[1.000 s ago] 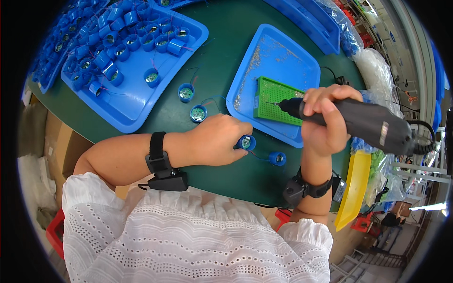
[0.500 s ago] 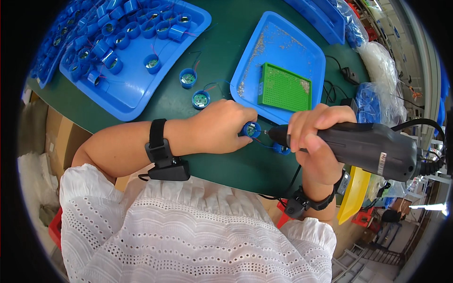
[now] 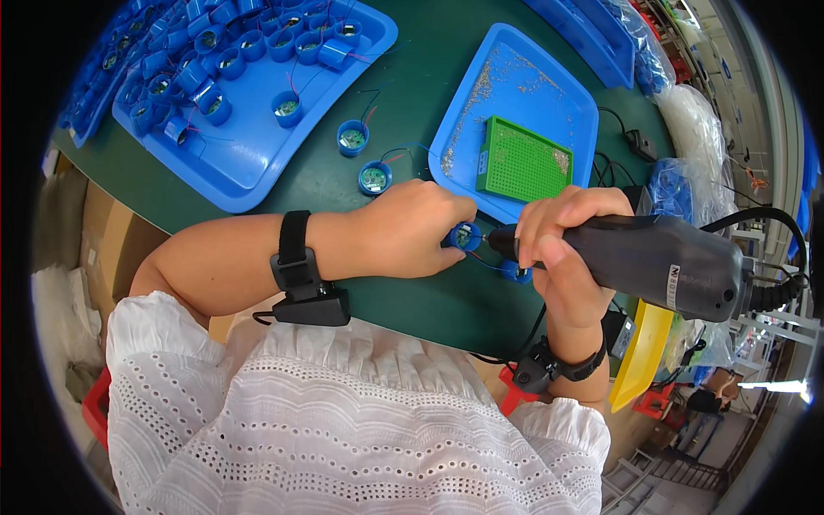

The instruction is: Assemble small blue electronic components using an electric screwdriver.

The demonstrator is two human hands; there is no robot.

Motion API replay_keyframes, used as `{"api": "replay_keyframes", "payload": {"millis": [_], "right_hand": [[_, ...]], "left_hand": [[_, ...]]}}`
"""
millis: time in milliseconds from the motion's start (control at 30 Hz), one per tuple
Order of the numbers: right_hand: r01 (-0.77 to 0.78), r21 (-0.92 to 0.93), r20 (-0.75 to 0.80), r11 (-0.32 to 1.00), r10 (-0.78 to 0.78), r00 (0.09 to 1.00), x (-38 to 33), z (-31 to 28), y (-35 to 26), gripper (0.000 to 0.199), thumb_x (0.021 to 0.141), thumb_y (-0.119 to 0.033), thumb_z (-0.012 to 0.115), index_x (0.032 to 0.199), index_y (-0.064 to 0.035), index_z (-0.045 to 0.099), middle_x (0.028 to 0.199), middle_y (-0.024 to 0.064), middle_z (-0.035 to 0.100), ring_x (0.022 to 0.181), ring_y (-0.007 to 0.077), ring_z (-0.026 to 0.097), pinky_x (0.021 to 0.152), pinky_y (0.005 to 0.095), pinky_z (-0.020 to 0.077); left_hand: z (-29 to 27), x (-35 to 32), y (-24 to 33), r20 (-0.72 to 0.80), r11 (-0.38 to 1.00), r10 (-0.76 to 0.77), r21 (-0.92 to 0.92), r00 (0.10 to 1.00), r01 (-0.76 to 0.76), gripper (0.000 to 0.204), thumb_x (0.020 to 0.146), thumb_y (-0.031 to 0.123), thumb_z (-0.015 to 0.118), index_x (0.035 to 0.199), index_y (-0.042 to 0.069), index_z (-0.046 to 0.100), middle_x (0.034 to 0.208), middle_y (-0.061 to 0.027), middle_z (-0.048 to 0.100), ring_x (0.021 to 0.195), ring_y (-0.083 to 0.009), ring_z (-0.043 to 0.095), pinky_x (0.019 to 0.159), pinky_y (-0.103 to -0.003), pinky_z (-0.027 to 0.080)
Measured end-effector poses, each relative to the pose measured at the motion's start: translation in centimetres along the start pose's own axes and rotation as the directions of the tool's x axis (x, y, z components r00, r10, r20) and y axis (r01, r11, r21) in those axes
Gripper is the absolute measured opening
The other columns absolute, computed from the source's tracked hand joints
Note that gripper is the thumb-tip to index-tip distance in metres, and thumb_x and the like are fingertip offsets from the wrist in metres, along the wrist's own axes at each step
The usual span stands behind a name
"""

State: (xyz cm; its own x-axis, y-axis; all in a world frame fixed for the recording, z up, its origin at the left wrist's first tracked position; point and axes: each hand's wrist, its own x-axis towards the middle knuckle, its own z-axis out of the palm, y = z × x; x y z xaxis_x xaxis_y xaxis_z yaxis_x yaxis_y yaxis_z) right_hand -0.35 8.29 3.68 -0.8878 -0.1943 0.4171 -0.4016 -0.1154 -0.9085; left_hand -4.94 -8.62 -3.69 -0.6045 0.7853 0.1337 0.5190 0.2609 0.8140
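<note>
My left hand (image 3: 422, 230) is closed on a small round blue housing (image 3: 465, 236) with a circuit board inside, its open side facing right. In my right hand (image 3: 570, 245) is a black electric screwdriver (image 3: 657, 264), lying nearly level; its bit reaches the housing's opening, though I cannot tell whether it touches a screw. Another blue housing (image 3: 516, 271) sits partly hidden under the tool's nose, linked by thin wires. Beyond my left hand stand two more housings with green boards, one nearer (image 3: 374, 178) and one farther (image 3: 352, 137).
At the far left a blue tray (image 3: 245, 172) holds many wired housings. A second blue tray (image 3: 442, 137), with scattered small screws, carries a green perforated tray (image 3: 525, 163). A black cable (image 3: 777, 215) trails from the screwdriver. To the right are a yellow tray (image 3: 642, 356) and plastic bags (image 3: 693, 129).
The screwdriver and my right hand have shifted slightly left and up. My left hand keeps its hold on the housing. The whole view has moved a little.
</note>
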Motion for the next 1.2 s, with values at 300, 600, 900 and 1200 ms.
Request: {"api": "replay_keyframes", "payload": {"millis": [300,600,900,1200], "right_hand": [[-0.013,-0.016,-0.006,1.000,0.013,1.000,0.1,0.1,0.2,0.025,0.077,0.008,0.056,0.096,-0.0001,0.043,0.071,0.0077,0.052,0.058,0.0138,0.055,0.052,0.0259,0.0458],[-0.052,0.093,0.039,0.994,0.048,0.998,0.8,-0.4,1.1,0.022,0.075,0.009,0.054,0.092,-0.0009,0.042,0.070,0.0078,0.050,0.056,0.0139,0.052,0.051,0.0254,0.0434],[-0.096,0.011,0.064,0.995,0.095,0.993,0.7,0.6,0.8,0.022,0.073,-0.002,0.060,0.088,-0.0059,0.045,0.060,0.0035,0.048,0.046,0.0135,0.047,0.054,0.0298,0.0392],[0.141,0.062,0.077,0.988,-0.146,0.986,0.1,-0.5,-0.3,0.027,0.075,0.003,0.060,0.100,0.0028,0.048,0.066,0.0060,0.055,0.059,0.0123,0.054,0.058,0.0266,0.0450]], "left_hand": [[0.0,0.0,0.1,0.012,1.000,-0.011,0.018,1.000,0.011,0.027,0.068,0.015,0.071,0.090,0.001,0.063,0.065,-0.0114,0.061,0.060,-0.0288,0.061,0.054,-0.038,0.046],[0.2,0.1,-0.1,-0.001,1.000,0.018,-0.012,1.000,-0.018,0.027,0.068,0.015,0.070,0.089,0.001,0.062,0.066,-0.0127,0.061,0.061,-0.0298,0.062,0.054,-0.039,0.047],[0.1,0.1,0.1,-0.001,1.000,0.024,0.018,1.000,-0.024,0.025,0.069,0.015,0.068,0.088,0.001,0.061,0.068,-0.0142,0.062,0.063,-0.0307,0.062,0.056,-0.040,0.048],[-0.9,-0.4,2.3,-0.042,0.964,0.047,0.264,0.998,-0.034,0.024,0.067,0.012,0.064,0.087,0.001,0.057,0.068,-0.0157,0.060,0.064,-0.0358,0.059,0.058,-0.045,0.047]]}}
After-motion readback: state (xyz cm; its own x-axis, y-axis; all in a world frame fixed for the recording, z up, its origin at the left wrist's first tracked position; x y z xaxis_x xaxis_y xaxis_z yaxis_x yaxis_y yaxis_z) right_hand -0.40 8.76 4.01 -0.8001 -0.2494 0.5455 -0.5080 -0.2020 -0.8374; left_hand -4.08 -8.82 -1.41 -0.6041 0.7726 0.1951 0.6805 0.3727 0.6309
